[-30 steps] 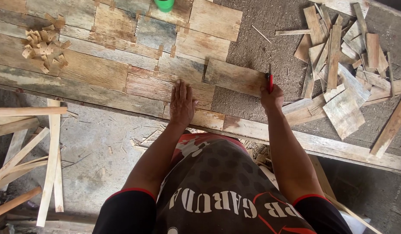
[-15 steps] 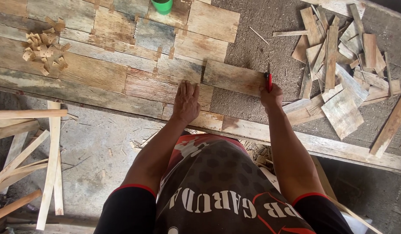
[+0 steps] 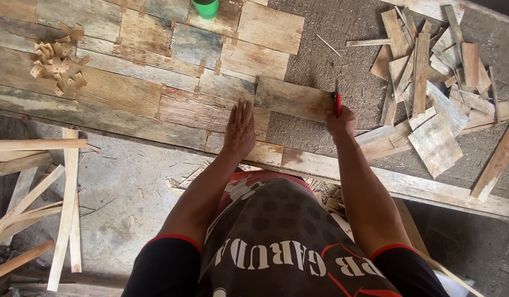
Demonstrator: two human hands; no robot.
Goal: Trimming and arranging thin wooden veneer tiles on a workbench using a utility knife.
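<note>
- The work surface (image 3: 320,49) is a rough grey bed, and its left part is covered by a patchwork of flat wooden boards (image 3: 122,93) laid edge to edge; the right part is bare.
- A long plank (image 3: 408,190) runs along the near edge of that bed, just in front of the person's body.
- To the right lies a loose pile of offcuts (image 3: 436,82), well apart from the laid boards; on the floor to the left lie thin wooden strips (image 3: 62,203).
- The piece in hand is a short board (image 3: 293,99) at the right end of the patchwork, touching its neighbours on the left and jutting over the bare bed.
- The left hand (image 3: 239,131) lies flat, fingers spread wide, pressing on the laid wood just left of that board.
- The right hand (image 3: 340,122) is closed around a red-handled tool (image 3: 337,102), its tip at the board's right end; whether it is a marker or a blade I cannot tell.
- A heap of small wooden spacers (image 3: 56,66) sits on the boards far left, and a green cup (image 3: 206,7) at the top edge.
- Judgement: the step looks like marking or trimming the board's end in place. The next move calls for a steady left hand and a straight stroke across the grain.
</note>
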